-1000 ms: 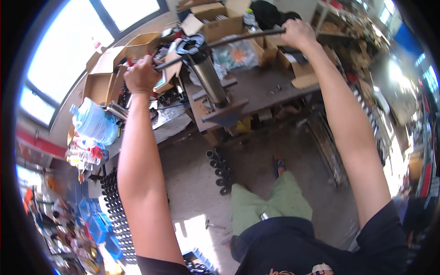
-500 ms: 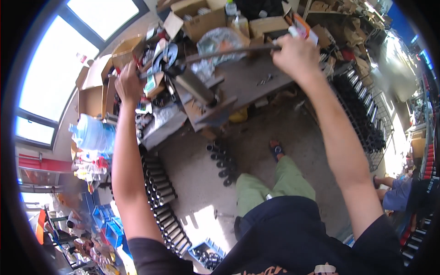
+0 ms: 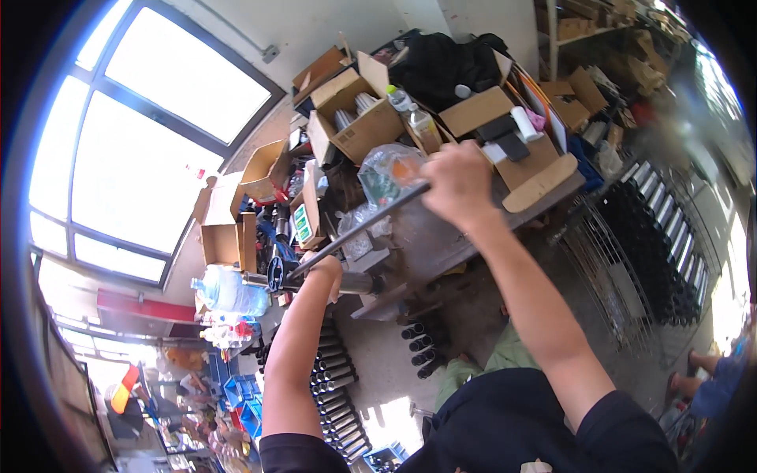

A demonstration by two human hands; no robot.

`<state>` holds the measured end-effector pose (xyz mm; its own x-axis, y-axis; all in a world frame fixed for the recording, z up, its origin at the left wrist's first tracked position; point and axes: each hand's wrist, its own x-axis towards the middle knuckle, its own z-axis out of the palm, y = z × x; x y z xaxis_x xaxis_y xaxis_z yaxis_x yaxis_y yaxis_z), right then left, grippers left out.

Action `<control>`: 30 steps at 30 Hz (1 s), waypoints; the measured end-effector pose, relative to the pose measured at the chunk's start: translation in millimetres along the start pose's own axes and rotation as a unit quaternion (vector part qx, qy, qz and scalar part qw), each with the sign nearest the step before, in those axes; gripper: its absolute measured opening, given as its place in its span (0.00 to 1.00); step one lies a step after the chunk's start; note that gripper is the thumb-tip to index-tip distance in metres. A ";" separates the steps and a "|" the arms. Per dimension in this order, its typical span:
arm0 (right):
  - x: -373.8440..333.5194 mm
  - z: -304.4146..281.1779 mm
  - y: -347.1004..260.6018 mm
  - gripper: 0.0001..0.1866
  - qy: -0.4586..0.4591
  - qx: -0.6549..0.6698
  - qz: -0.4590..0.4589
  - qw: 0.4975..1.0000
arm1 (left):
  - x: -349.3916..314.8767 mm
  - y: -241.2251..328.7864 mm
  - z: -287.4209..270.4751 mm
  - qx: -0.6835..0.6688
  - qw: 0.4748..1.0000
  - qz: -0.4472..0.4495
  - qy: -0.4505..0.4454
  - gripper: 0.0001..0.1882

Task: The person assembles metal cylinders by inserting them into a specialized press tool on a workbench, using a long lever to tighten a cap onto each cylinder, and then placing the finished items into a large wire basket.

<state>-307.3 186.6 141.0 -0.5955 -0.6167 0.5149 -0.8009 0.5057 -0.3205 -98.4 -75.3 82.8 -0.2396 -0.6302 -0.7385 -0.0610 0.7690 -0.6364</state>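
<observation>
My right hand [image 3: 460, 185] is closed around the upper end of a long dark metal rod [image 3: 359, 229] that slopes down to the left. My left hand [image 3: 326, 273] grips near the rod's lower end, where a black round part [image 3: 276, 274] sits against a grey metal cylinder [image 3: 359, 282] lying on the workbench [image 3: 441, 240]. Both arms reach forward from the lower edge over the bench.
Open cardboard boxes [image 3: 359, 118], plastic bottles [image 3: 410, 110] and clear bags [image 3: 386, 173] crowd the bench. A large water jug [image 3: 229, 290] stands at the left. Rows of black tubes [image 3: 335, 386] line the floor, with wire racks [image 3: 623, 268] of more tubes on the right. A large window fills the upper left.
The view has swung toward the window and the bench. Both hands keep their hold on the rod, which now slopes more steeply down to the left.
</observation>
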 end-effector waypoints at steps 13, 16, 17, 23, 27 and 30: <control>-334.0 84.4 181.8 0.24 -0.279 0.169 0.303 0.896 | -155.1 113.9 186.0 -0.920 0.380 0.061 0.070 0.25; -356.2 134.5 162.4 0.24 -0.306 0.169 0.391 0.852 | -149.2 177.2 189.5 -0.983 0.075 0.157 -0.053 0.41; -358.8 154.9 165.3 0.24 -0.298 0.185 0.407 0.843 | -148.4 186.3 175.3 -0.977 -0.040 0.189 -0.090 0.43; -307.1 242.8 140.6 0.17 -0.258 0.230 0.452 0.822 | -160.3 187.7 132.8 -0.885 -0.318 0.333 -0.066 0.44; -275.2 280.3 164.0 0.15 -0.317 0.430 0.503 0.680 | -145.2 172.3 117.4 -0.889 -0.287 0.355 -0.031 0.46; -282.3 273.2 168.2 0.14 -0.317 0.404 0.538 0.669 | -156.3 156.5 115.4 -0.921 -0.231 0.313 -0.014 0.44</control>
<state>-291.0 280.9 -275.5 -0.5566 -0.4194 -0.7171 0.4925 0.5286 -0.6914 41.3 131.1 72.9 -0.7507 -0.5350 -0.3877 0.4172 -0.8388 0.3497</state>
